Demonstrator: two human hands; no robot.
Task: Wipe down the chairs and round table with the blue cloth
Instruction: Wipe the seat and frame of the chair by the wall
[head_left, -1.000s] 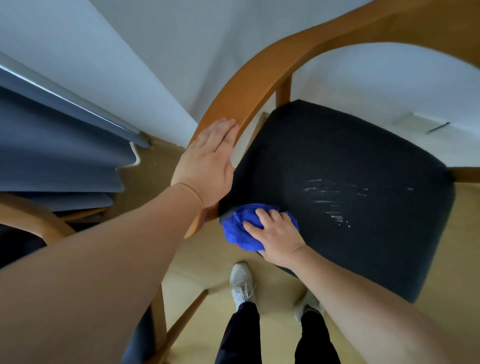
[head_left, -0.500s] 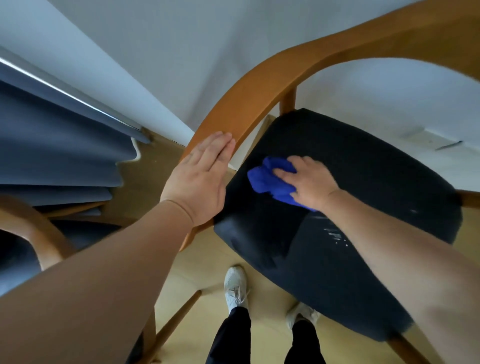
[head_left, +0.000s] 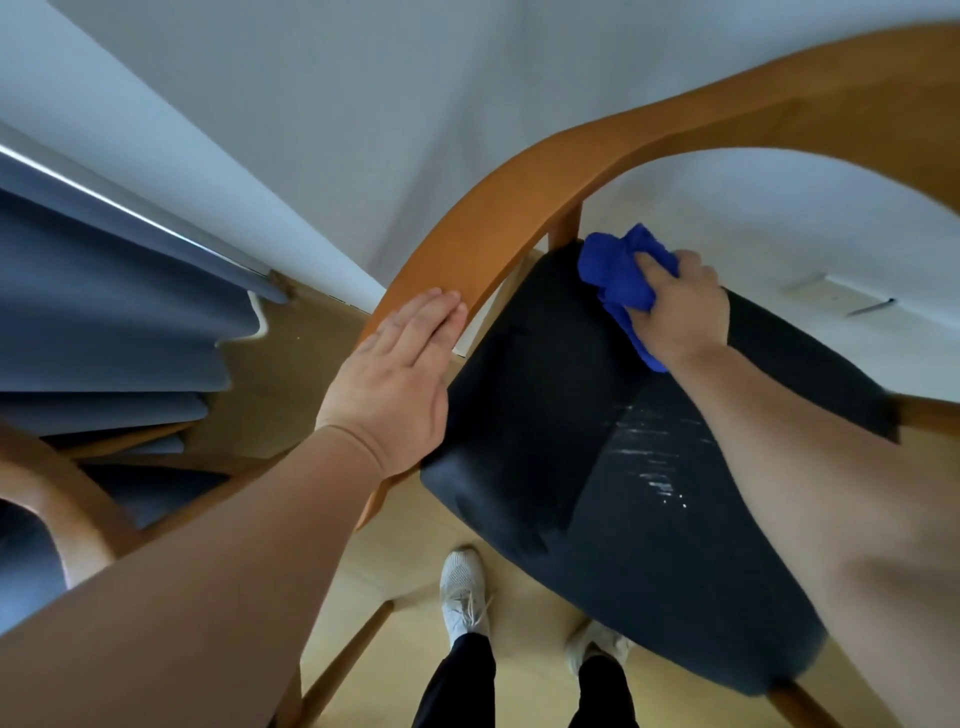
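Beside a white wall (head_left: 311, 104) and blue curtain (head_left: 104, 312), the right hand (head_left: 685, 306) grasps a blue cloth (head_left: 615, 273) on a dark chair seat (head_left: 545, 415), the left hand (head_left: 395, 384) flat on its wooden armrest (head_left: 493, 234).

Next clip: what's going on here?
A person is mid-wipe. The right hand grips the bunched blue cloth against the far corner of the dark chair seat, beside the back post. The left hand rests flat on the curved wooden armrest. White streaks show mid-seat, away from the cloth.

The cloth (head_left: 621, 280) lies on the seat (head_left: 597, 467) at its far edge, beside the armrest post (head_left: 566, 228).
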